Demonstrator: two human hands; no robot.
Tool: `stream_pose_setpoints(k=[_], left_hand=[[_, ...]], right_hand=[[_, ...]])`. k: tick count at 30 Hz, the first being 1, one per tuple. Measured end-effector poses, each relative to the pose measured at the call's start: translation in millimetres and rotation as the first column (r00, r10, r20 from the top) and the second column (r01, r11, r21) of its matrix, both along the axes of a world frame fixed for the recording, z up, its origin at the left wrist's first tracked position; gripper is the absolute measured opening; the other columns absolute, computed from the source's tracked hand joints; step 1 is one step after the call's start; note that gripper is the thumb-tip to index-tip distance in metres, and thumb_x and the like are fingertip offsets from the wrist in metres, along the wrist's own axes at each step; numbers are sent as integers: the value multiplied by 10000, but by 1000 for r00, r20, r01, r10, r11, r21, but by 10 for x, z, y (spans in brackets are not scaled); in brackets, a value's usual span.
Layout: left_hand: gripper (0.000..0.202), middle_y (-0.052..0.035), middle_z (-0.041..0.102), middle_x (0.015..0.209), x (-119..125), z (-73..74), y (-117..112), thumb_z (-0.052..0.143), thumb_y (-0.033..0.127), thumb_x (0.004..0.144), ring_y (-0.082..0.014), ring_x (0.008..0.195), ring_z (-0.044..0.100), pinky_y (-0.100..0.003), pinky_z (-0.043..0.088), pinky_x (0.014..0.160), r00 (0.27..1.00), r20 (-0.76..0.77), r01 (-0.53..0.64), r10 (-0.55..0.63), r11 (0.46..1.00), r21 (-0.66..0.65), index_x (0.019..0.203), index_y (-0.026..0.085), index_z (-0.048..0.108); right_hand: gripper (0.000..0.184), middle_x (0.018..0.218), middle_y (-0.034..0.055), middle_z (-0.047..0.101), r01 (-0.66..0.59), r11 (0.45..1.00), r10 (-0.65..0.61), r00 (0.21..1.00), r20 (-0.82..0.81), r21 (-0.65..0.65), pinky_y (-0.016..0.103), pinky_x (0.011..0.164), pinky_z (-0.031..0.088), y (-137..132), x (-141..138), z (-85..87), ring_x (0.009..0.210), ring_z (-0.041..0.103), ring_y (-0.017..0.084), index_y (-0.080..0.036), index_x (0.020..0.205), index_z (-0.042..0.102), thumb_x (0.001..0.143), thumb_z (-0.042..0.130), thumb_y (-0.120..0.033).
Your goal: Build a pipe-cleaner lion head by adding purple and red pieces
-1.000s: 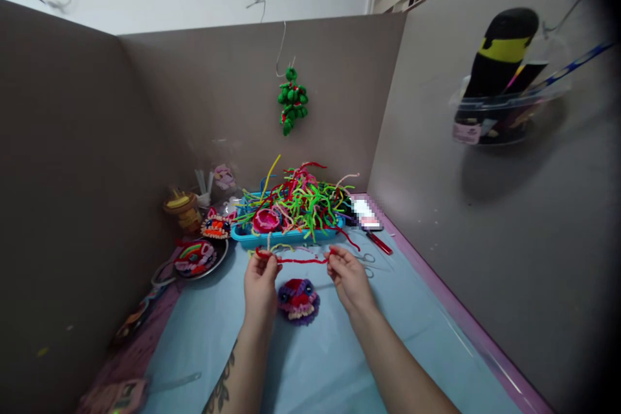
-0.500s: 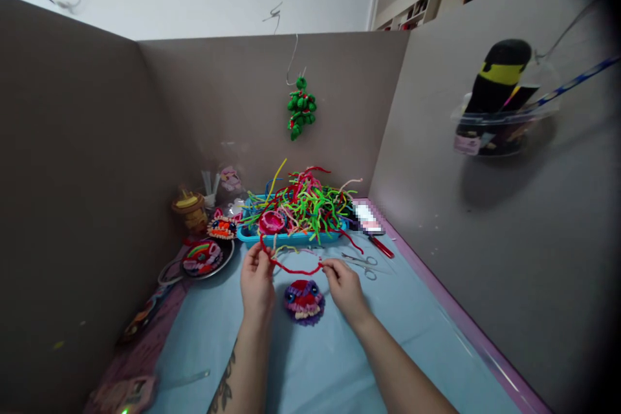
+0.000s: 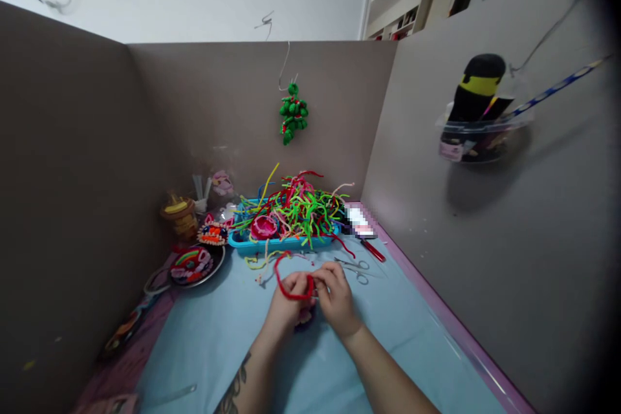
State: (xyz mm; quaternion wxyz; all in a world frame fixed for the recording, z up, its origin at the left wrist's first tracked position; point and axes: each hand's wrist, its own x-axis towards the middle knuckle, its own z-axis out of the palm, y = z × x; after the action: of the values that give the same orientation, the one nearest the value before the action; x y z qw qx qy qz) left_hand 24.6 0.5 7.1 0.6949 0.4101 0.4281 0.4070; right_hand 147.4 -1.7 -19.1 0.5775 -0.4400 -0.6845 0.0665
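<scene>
A red pipe cleaner (image 3: 283,287) curves in a loop over my left hand (image 3: 290,304), whose fingers are closed on it. My right hand (image 3: 336,294) is right beside it, thumb and fingers pinched at the red loop's right side. Below both hands on the blue cloth lies a round fuzzy piece in purple, red and pink (image 3: 305,317), mostly hidden by them. Just beyond my fingers are loose yellow and pale pipe cleaners (image 3: 262,262). Small scissors (image 3: 356,265) lie to the right of my right hand.
A blue tray (image 3: 252,249) heaped with colourful pipe cleaners stands at the back. At left are a dark pan (image 3: 220,265) holding a rainbow piece and a brown cup (image 3: 178,217). A red-handled tool (image 3: 373,250) lies at right. Grey panels (image 3: 427,259) enclose the table.
My hands have come together over the round piece. The red pipe cleaner, stretched between them before, is now bent into a loop. The view has shifted slightly.
</scene>
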Motion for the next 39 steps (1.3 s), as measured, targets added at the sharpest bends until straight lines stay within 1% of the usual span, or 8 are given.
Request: stream_pose_setpoints(k=[6, 13, 21, 26, 28, 33, 37, 39], left_hand=[[499, 22, 547, 538, -67, 7, 20, 706, 501, 640, -90, 392, 458, -190, 343, 369, 999, 11, 47, -48, 996, 77, 964, 140, 585], [321, 6, 574, 531, -114, 70, 52, 743, 388, 609, -102, 468, 506, -205, 399, 459, 984, -109, -112, 138, 969, 220, 764, 119, 662], [330, 24, 575, 588, -223, 40, 105, 737, 402, 650, -74, 480, 511, -188, 416, 502, 997, 65, -48, 42, 995, 91, 813, 135, 633], [226, 17, 584, 590, -213, 43, 120, 653, 350, 735, -102, 514, 524, -206, 409, 515, 992, -41, -104, 119, 961, 258, 841, 151, 639], [148, -17, 634, 679, -199, 43, 110, 600, 281, 773, -137, 616, 576, -244, 449, 599, 960, -177, -123, 219, 892, 435, 834, 160, 658], [193, -57, 652, 852, -215, 24, 81, 490, 149, 838, -166, 813, 600, -283, 465, 752, 820, -367, 59, 439, 574, 817, 877, 187, 675], [253, -58, 629, 867, -255, -9, 93, 437, 147, 876, -161, 801, 593, -270, 469, 719, 735, -446, 173, 511, 494, 852, 958, 209, 667], [277, -57, 615, 847, -258, -18, 98, 421, 144, 881, -165, 781, 584, -273, 463, 704, 702, -482, 211, 524, 493, 844, 987, 215, 667]], right_hand=[[248, 876, 61, 540, -23, 996, 16, 996, 84, 88, 352, 750, 473, -1, 32, 31, 849, 529, 201, -227, 963, 637, 859, 454, -96], [143, 827, 45, 582, 8, 1000, -9, 999, -53, -8, 322, 708, 469, 16, -3, 32, 792, 552, 189, -209, 908, 580, 846, 492, -115], [61, 784, 23, 569, -63, 993, 45, 984, -174, -99, 284, 689, 442, -18, -39, 95, 753, 548, 168, -203, 817, 574, 849, 532, -174], [106, 763, 19, 575, -170, 964, 120, 964, -236, -204, 284, 702, 426, -42, -90, 99, 748, 542, 167, -196, 752, 585, 835, 526, -167], [78, 738, 10, 576, -262, 923, 156, 925, -348, -281, 275, 672, 429, -60, -131, 75, 712, 541, 160, -193, 745, 583, 817, 554, -192], [122, 613, -24, 557, -642, 697, 192, 596, -780, -319, 216, 515, 398, -79, -199, 47, 541, 492, 109, -180, 732, 590, 748, 671, -269], [193, 562, -44, 524, -863, 500, 60, 118, -991, -73, 160, 459, 362, -9, -137, 70, 493, 448, 64, -167, 721, 592, 653, 765, -216], [239, 586, -38, 546, -887, 462, -43, -32, -999, 9, 141, 453, 373, 37, -88, 73, 503, 467, 55, -164, 742, 603, 602, 797, -174]])
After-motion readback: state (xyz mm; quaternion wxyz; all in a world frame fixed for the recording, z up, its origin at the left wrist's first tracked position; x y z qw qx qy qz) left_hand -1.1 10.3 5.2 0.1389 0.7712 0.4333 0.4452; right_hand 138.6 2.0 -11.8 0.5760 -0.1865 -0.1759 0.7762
